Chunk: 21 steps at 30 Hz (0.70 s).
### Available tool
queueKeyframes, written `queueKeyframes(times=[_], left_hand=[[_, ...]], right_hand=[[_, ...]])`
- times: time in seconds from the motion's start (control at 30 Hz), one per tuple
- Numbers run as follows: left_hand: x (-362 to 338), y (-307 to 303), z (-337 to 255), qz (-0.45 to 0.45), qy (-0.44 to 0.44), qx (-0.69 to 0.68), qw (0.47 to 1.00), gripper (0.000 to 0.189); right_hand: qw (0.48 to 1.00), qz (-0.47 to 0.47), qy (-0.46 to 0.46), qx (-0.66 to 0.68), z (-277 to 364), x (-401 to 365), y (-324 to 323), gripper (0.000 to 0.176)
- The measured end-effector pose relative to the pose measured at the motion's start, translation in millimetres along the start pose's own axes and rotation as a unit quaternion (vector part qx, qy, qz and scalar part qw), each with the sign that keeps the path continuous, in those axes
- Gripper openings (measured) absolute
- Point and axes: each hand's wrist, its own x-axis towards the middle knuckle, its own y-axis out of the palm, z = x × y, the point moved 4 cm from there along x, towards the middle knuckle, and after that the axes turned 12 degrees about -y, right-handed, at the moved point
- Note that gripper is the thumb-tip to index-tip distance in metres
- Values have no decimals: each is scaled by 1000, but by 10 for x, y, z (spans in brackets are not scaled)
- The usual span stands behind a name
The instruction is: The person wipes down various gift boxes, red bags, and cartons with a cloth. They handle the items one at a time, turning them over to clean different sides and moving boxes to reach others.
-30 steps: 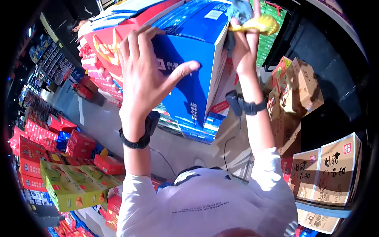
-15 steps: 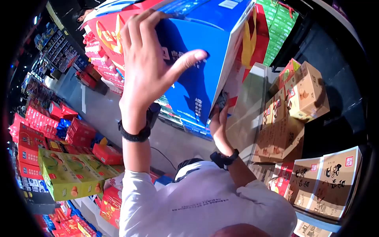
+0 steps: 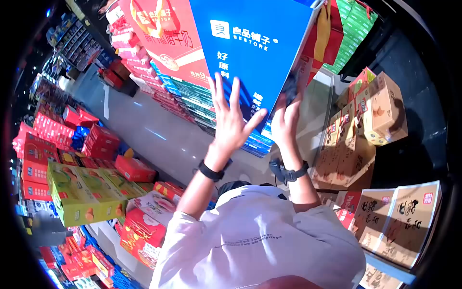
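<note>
A large blue gift box (image 3: pixel 250 53) printed "BESTORE" stands before me, narrowing downward in this view. My left hand (image 3: pixel 232 118) is open, fingers spread, with its fingertips overlapping the box's lower front. At the box's lower right edge is my right hand (image 3: pixel 287 118), its fingers bent together around a small dark object (image 3: pixel 290 89) that I cannot make out. Left of the blue box, a red gift box (image 3: pixel 166 45) with a yellow ribbon handle sits close against it. Another yellow ribbon (image 3: pixel 323 36) hangs at the right side. Black bands circle both wrists.
Under the boxes is a stack of colourful cartons (image 3: pixel 192 98). Brown cartons (image 3: pixel 385 108) stand at the right, with more brown boxes (image 3: pixel 397 219) lower down. Green fruit boxes (image 3: pixel 86 192) and red boxes (image 3: pixel 134 168) fill the left. Grey floor (image 3: pixel 156 123) runs between.
My left hand has come down from the blue box's upper front to its lower part, fingers spread. My right hand has moved up and right along the edge. More of the box's front print shows.
</note>
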Motion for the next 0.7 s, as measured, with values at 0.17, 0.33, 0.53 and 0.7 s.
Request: queueKeyframes(times=[0.17,0.33,0.53,0.7], left_hand=[[-759,366,429,85,-65,-9,994,101],[-717,185,246,64,-101,-75,990,64],[-533,73,64,163,-225,-366,888,32],[-1201,558,282,352,-327,-408,776,41]], right_hand=[[956,64,271,92,-335,-1003,61,66],[996,39,85,14,386,-482,-9,65],[997,-2,60,-41,593,-167,44,72],[966,84,242,42,-13,-1016,137,77]])
